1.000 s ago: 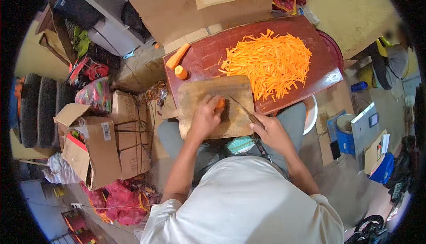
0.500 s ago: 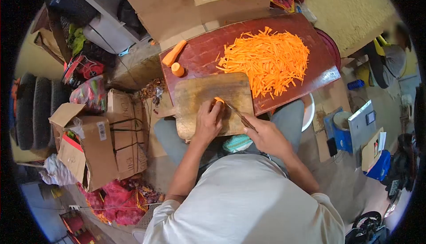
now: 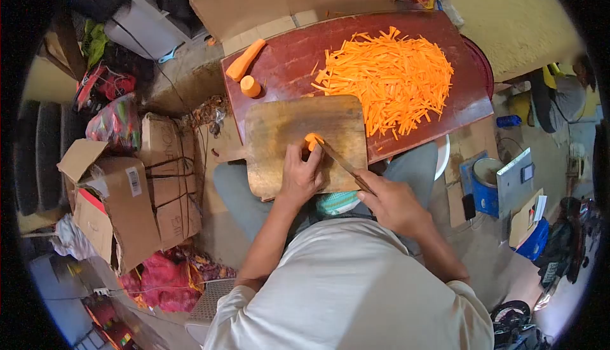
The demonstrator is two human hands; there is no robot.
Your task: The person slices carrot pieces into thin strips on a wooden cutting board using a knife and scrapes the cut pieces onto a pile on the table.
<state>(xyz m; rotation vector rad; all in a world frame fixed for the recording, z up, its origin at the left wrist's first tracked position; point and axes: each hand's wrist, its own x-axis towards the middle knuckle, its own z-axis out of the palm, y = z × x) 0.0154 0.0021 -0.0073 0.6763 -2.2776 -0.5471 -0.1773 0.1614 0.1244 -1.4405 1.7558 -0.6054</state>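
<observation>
My left hand (image 3: 301, 175) pinches a short orange carrot piece (image 3: 313, 140) on the wooden cutting board (image 3: 273, 127). Wrapped round the handle of a knife (image 3: 340, 160), my right hand (image 3: 393, 202) holds the blade's tip end against that piece. The board rests over my lap and against the edge of a red-brown table (image 3: 292, 57). A large heap of cut carrot sticks (image 3: 397, 83) lies on the table beyond the board's right corner. At the table's left end are a peeled carrot (image 3: 245, 60) and a short carrot chunk (image 3: 250, 86).
An open cardboard box (image 3: 136, 223) and a tied carton (image 3: 168, 178) stand at the left, with red net sacks (image 3: 168, 283) below them. A blue bucket (image 3: 485, 188) is on the floor at the right. Another person (image 3: 565, 99) is at the far right.
The view has shifted slightly. My left fingers have opened up a little around the carrot piece, now more visible, and the knife blade has moved onto it.
</observation>
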